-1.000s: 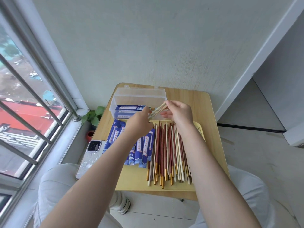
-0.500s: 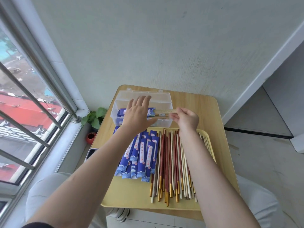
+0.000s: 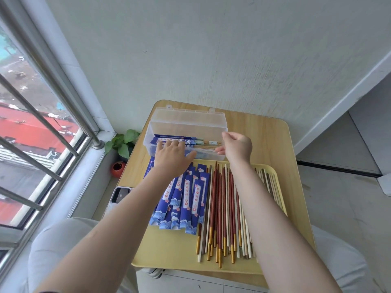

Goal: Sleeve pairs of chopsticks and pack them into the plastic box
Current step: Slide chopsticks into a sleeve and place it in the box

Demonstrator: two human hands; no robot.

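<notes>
Beside the barred window, on a small wooden table [image 3: 264, 136], the left hand [image 3: 172, 156] lies flat on sleeved chopsticks [image 3: 175, 141] in the plastic box [image 3: 186, 125] while the right hand [image 3: 237, 145] hovers loosely curled, apparently holding nothing; such light, stiff, slippery pairs seem best pinched mid-sleeve.

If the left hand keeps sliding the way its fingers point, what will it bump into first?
Probably the sleeved chopsticks already lying in the plastic box. The left hand reaches flat over the box's near wall, fingertips about at them; depth is hard to judge.
</notes>
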